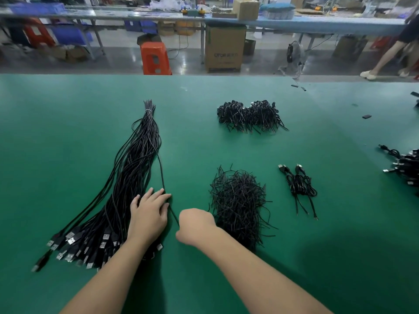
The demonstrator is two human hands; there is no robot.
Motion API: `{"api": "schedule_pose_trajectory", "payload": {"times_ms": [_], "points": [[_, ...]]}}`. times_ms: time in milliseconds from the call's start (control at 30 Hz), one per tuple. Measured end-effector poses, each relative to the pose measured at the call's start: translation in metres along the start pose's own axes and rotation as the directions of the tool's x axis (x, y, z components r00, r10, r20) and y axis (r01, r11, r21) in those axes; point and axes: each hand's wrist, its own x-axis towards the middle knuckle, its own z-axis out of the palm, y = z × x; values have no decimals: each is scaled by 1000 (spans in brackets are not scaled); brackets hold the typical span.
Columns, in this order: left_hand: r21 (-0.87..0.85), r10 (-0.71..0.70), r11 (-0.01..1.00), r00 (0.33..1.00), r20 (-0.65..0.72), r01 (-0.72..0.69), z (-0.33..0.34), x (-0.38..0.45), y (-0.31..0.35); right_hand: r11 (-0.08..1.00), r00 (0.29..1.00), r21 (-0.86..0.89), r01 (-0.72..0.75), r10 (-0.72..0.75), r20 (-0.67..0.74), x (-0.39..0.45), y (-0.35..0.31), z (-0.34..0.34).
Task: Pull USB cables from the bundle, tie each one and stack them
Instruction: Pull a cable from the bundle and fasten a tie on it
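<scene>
A long bundle of black USB cables (133, 164) lies on the green table (68, 132), tied at its far end, with its plugs fanned out near the front left. My left hand (149, 214) rests flat on the bundle, fingers straight. One single cable (162, 175) runs out from the bundle's right side down to my right hand (195, 225), which grips it in a fist. Two tied cables (299, 186) lie side by side at the right. A heap of short black ties (238, 200) sits just right of my right hand.
A pile of coiled black cables (249, 115) lies at the table's far middle. More tied cables (405, 168) lie at the right edge. Small black bits (366, 116) are scattered at the far right. Beyond the table stand an orange stool (155, 57), a cardboard box (224, 49) and a person's legs (385, 57).
</scene>
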Motion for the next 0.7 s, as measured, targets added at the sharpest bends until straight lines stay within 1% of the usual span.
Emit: {"api": "schedule_pose_trajectory", "payload": {"times_ms": [100,200,267,367,500,600,633,700], "points": [[20,4,1000,1000,-5,-3,-2,-2,2,1000,1000,2,28,-28,12,-3,2,-2],[30,-11,999,1000,8,11,-4,-4,4,989,996,129,71,-76,36,-11,3,-13],[44,-19,999,1000,13,18,-5,-4,6,968,991,220,123,-133,31,-18,4,-25],[33,-27,999,1000,4,27,-10,-5,10,930,971,283,234,-240,-11,-33,5,-41],[27,-2,1000,1000,13,2,-19,-8,14,878,937,328,348,-324,-129,-50,8,-61],[86,12,996,999,44,-16,-22,-9,14,810,904,402,426,-402,-146,-59,12,-77],[111,15,994,998,58,-22,-21,-9,13,776,895,455,438,-424,-138,-62,14,-83],[92,16,996,998,67,-22,-18,-8,13,677,883,590,441,-446,-148,-68,20,-94]]}}
